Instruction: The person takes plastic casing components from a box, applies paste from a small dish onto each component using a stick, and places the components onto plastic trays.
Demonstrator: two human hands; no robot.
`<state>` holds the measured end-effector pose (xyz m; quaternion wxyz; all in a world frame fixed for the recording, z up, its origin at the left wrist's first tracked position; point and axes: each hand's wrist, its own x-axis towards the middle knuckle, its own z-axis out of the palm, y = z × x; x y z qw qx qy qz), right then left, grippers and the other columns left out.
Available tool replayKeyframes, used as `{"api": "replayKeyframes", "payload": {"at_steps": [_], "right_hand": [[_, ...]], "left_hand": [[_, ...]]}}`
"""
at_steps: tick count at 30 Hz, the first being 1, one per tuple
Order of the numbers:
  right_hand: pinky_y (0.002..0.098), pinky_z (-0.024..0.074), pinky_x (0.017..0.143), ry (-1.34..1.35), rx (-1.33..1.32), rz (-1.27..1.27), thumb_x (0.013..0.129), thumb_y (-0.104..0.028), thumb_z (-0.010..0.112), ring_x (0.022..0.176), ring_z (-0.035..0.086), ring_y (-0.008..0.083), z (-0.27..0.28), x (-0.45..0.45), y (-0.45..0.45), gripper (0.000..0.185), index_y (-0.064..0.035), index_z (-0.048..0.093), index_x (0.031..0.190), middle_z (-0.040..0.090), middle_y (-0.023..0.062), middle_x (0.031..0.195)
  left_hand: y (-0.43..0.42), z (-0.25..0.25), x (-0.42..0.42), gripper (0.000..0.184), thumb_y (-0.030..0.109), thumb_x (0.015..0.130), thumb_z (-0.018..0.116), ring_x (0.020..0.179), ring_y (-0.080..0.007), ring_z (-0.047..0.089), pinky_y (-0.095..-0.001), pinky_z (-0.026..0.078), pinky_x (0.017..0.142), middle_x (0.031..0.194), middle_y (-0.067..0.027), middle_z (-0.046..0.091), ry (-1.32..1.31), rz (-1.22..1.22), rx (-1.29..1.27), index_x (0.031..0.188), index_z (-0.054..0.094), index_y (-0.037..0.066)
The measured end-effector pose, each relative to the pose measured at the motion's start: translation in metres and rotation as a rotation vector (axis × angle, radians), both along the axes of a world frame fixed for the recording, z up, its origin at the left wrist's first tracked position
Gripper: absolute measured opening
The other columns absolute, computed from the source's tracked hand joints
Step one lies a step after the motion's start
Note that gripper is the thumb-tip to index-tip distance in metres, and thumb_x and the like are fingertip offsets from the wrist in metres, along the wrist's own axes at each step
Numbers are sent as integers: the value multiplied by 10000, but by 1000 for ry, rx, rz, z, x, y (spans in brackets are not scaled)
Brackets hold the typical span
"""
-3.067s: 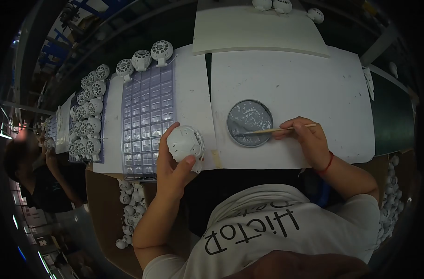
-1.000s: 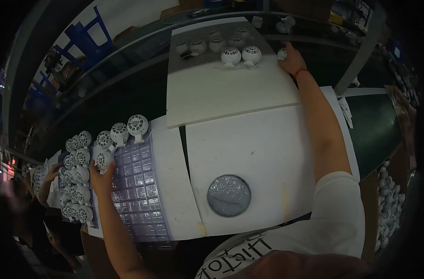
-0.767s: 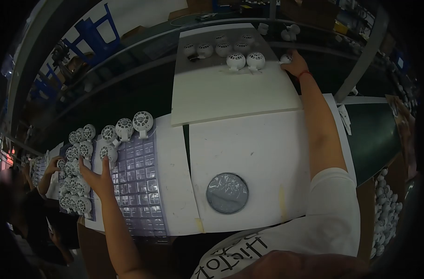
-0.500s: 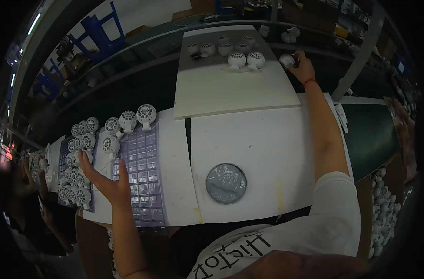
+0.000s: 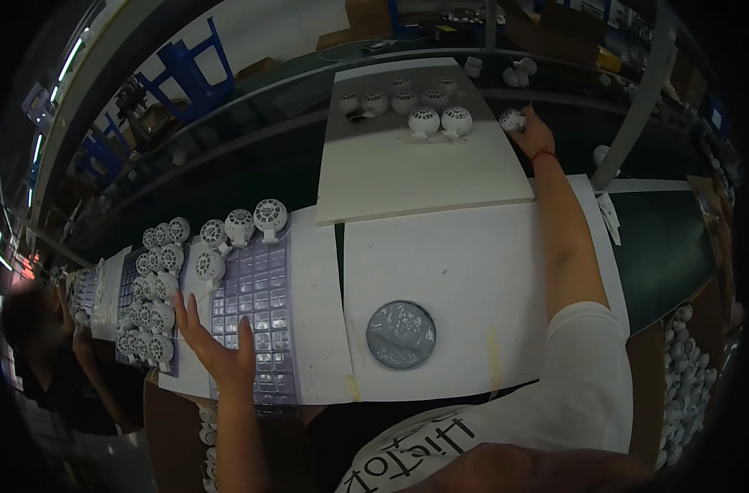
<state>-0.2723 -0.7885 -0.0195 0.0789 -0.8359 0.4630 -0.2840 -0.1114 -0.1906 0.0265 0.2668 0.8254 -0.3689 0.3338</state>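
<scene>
Dim factory workshop, seen from above through a round, wide-angle view: a blue stool (image 5: 190,70) stands upper left, beyond a dark green belt (image 5: 296,156) that crosses behind the worktop. White sheets (image 5: 489,271) cover the worktop, and a pale board (image 5: 420,181) reaches from their far edge out over the belt, with white vented units (image 5: 457,121) gathered on its far half.

At the board's right edge — arm stretched well forward — the person's right hand (image 5: 532,138) curls its fingers about the right side of a single white round unit (image 5: 512,121). They touch it, but I cannot tell how firmly they grip, or whether the unit is lifted. Around that wrist is a red band (image 5: 543,154).

Nearer, on the left, the left hand (image 5: 227,357) has its fingers spread wide and holds nothing. It is over a clear purple tray (image 5: 268,316), whose far end carries four more units (image 5: 270,216). Just left, another cluster of units (image 5: 168,259) sits in rows.

Right of the tray, a round dish of grey paste (image 5: 401,333) rests on the sheets. At far left, another person (image 5: 71,370) sits by the bench.
</scene>
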Motion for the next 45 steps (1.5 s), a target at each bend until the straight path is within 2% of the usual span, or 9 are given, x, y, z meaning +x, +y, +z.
{"api": "replayKeyframes", "payload": {"at_steps": [9, 13, 17, 20, 23, 25, 27, 34, 45], "right_hand": [[378, 525, 732, 74, -185, -21, 825, -330, 621, 864, 644, 328, -7, -11, -3, 357, -82, 567, 1076, 668, 142, 898], [320, 536, 687, -299, -222, 239, 790, -295, 691, 808, 673, 274, 34, -17, 74, 349, -27, 605, 997, 672, 150, 867], [264, 531, 677, -600, -433, 943, 726, -150, 761, 795, 681, 201, 57, -15, 206, 305, -14, 607, 951, 679, 121, 880], [294, 532, 711, -474, -248, 1289, 675, -130, 784, 824, 671, 249, 56, -28, 295, 373, -19, 585, 971, 655, 174, 1010], [328, 525, 765, -396, -118, 1362, 693, -115, 758, 880, 661, 282, 50, -31, 325, 388, -31, 570, 1022, 629, 208, 1085], [347, 523, 764, -439, -35, 1382, 740, -156, 726, 878, 659, 283, 47, -36, 327, 355, -35, 569, 1034, 625, 209, 1094], [296, 471, 592, -451, 47, 1426, 779, -185, 679, 710, 603, 230, 43, -55, 320, 275, -28, 640, 1002, 626, 107, 869], [321, 398, 617, -188, 90, 1499, 779, -106, 623, 678, 512, 194, 17, -97, 334, 276, -28, 641, 1043, 581, 92, 861], [315, 468, 676, -321, 356, 1346, 789, -18, 611, 767, 602, 230, -18, -96, 347, 220, -10, 647, 1006, 655, 117, 901]], "left_hand": [[-16, -3, -14, 700, 100, 719, 676, 1315, -419, 254, -511, 264, 1043, 1432, -252, 212, 33, -113, 13, 1300, 314, -45], [-33, 0, -40, 763, 113, 717, 682, 1314, -382, 276, -478, 275, 1045, 1417, -250, 240, 229, -276, -11, 1343, 268, -22], [-75, 9, -79, 823, 163, 747, 682, 1279, -310, 360, -456, 301, 1034, 1390, -199, 319, 1213, -717, -311, 1398, 204, 7], [-98, -4, -99, 736, 224, 793, 668, 1221, -278, 423, -433, 346, 1007, 1342, -161, 385, 1665, -1005, -643, 1370, 259, 17], [-89, -6, -114, 678, 294, 810, 668, 1154, -239, 475, -403, 393, 969, 1280, -138, 443, 1789, -770, -862, 1320, 317, 19], [-76, -8, -112, 654, 344, 791, 689, 1078, -215, 523, -371, 445, 898, 1200, -133, 513, 1722, -729, -909, 1265, 370, 25], [-49, -13, -96, 604, 416, 853, 569, 1153, -262, 486, -401, 389, 957, 1259, -164, 500, 1526, -611, -772, 1303, 390, 55], [12, -32, -76, 573, 402, 815, 619, 974, -234, 591, -347, 498, 780, 1099, -186, 589, 1598, -363, -787, 1210, 451, 24], [15, -32, -95, 626, 370, 829, 609, 964, -319, 604, -395, 530, 780, 1173, -217, 534, 1674, -510, -740, 1282, 382, 3]]}}
